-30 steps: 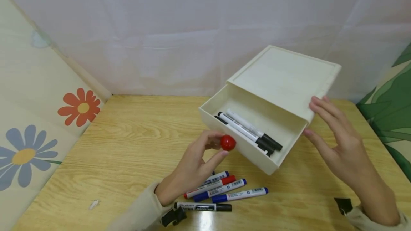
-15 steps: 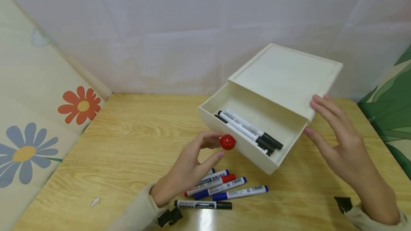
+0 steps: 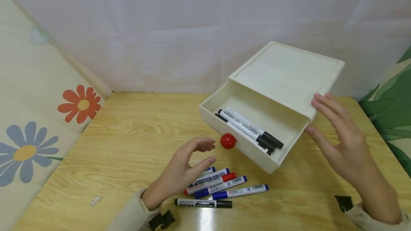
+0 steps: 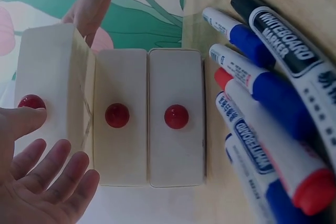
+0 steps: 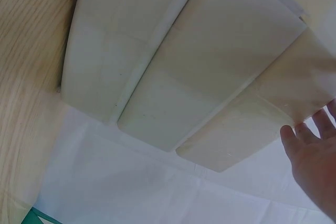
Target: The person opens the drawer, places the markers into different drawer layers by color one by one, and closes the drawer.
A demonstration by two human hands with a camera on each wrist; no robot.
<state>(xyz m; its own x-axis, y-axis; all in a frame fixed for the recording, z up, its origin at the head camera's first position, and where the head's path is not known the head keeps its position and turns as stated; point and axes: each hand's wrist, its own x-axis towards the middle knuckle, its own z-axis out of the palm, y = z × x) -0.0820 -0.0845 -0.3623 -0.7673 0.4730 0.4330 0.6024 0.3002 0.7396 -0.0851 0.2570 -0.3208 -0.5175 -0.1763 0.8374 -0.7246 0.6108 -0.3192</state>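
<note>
We have the drawer (image 3: pixel 248 150) partway out at the top of the three-high stack (image 3: pixel 287 76) on the worktop (image 3: pixel 138 134), black-capped pens (image 3: pixel 242 127) inside. Left hand (image 3: pixel 179 168) is just beside the red knob (image 3: pixel 228 140), apart from it in the head view, thumb and fingers parted, holding nothing; right hand (image 3: pixel 346 145) has fingers loosely spread at the stack's right edge, apparently touching, and we see nothing gripped. Risks, our guess: the stack looks light and barely steadied, so an off-centre push or pull on the drawer could skew it in its slot or shift everything; pulled further, it could droop or drop out, given how much already overhangs. A jolt could roll the pens against the front wall. We also flag the loose markers (image 3: pixel 240 191) in front of the stack, which a low left hand could sweep away. Orientation: we read the drawer front as pointing down-left in the head view, depth running back up-right into the stack; longest visible edge is the front rim, upper left to lower right, pens lying roughly along it, caps lower right; the rear is hidden, so we can't tell the drawer's true long axis
</note>
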